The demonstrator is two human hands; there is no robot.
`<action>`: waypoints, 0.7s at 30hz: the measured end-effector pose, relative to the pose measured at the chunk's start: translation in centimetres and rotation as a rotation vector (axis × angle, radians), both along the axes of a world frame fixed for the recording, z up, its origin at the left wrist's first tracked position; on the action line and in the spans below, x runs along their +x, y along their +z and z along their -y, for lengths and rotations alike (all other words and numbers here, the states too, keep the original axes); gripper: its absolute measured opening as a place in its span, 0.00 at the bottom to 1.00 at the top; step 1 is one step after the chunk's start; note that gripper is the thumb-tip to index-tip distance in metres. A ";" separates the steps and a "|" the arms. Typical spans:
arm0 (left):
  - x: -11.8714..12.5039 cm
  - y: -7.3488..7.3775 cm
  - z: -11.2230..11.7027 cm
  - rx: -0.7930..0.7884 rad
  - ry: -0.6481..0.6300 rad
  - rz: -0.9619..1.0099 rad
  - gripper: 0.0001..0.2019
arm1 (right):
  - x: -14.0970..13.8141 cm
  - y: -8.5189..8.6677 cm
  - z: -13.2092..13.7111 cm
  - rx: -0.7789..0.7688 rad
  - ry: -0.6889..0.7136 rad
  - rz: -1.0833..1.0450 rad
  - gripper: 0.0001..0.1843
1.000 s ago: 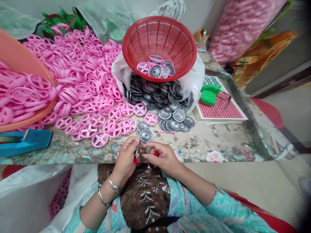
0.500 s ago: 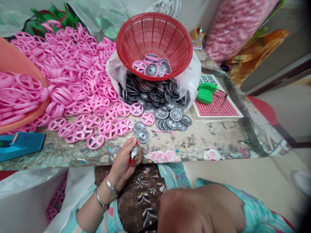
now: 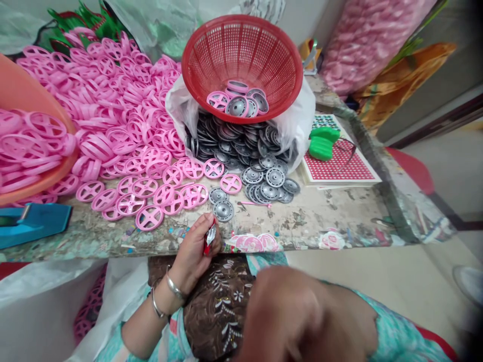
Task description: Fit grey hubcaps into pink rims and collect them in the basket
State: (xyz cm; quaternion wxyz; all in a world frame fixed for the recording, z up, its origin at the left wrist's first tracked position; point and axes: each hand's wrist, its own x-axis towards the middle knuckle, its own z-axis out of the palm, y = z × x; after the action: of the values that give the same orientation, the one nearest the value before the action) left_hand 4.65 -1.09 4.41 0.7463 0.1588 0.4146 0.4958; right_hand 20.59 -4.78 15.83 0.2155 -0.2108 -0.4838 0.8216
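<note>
My left hand [image 3: 195, 249] hovers at the table's front edge, fingers pinched on a small red and silver wrapper [image 3: 209, 236]. My right hand [image 3: 302, 317] is raised close to the camera, a large blurred shape at the bottom; its fingers cannot be made out. Just beyond the left hand lie two grey hub discs [image 3: 222, 206] and loose pink spoked wheels [image 3: 151, 193].
A red basket [image 3: 211, 50] holding a few wheels sits on a white bag of grey discs [image 3: 241, 143]. A big pile of pink wheels [image 3: 113, 95] fills the left, with an orange tub [image 3: 22, 95], a blue tape dispenser [image 3: 32, 223], a green piece [image 3: 320, 143] and a dotted card [image 3: 339, 168].
My right hand left the left hand and rose toward the camera with the small brown item no longer seen. The left hand kept the wrapper and hardly moved.
</note>
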 end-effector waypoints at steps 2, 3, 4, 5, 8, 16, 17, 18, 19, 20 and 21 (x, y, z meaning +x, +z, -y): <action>0.1 0.0 0.0 0.018 0.061 -0.034 0.13 | -0.5 -2.6 -1.5 -0.002 -0.252 0.041 0.16; 0.2 0.1 0.1 0.032 0.091 -0.054 0.13 | -0.8 -4.1 -2.3 0.020 -0.451 0.093 0.15; 0.2 0.1 0.1 0.045 0.118 -0.073 0.13 | -1.1 -5.7 -3.0 0.050 -0.643 0.157 0.14; 0.3 0.2 0.1 0.055 0.143 -0.090 0.13 | -1.4 -7.2 -3.7 0.077 -0.740 0.204 0.14; 0.6 0.3 0.1 0.065 0.169 -0.131 0.14 | -1.9 -10.5 -5.1 0.182 -0.803 0.345 0.13; 0.7 -0.3 0.0 0.097 0.276 -0.240 0.13 | -2.1 -10.7 -4.8 0.361 -0.810 0.325 0.11; 0.7 -0.3 0.0 0.090 0.276 -0.240 0.13 | -2.0 -10.5 -4.7 0.421 -0.810 0.338 0.11; 0.7 -0.3 0.0 0.079 0.275 -0.234 0.13 | -1.9 -10.3 -4.5 0.488 -0.807 0.366 0.11; 0.7 -0.3 0.0 0.068 0.272 -0.225 0.13 | -1.8 -10.2 -4.4 0.553 -0.801 0.399 0.10; 0.7 -0.3 0.0 0.056 0.266 -0.218 0.14 | -1.7 -10.1 -4.3 0.609 -0.795 0.430 0.10; 0.7 -0.3 0.0 0.047 0.254 -0.213 0.14 | -1.6 -10.1 -4.3 0.655 -0.791 0.455 0.10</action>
State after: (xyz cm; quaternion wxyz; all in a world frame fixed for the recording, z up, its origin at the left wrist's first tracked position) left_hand 5.33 -1.10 4.12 0.6255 0.1741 0.4966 0.5761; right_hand 18.95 -0.52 5.71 0.4514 -0.4701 -0.6322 0.4190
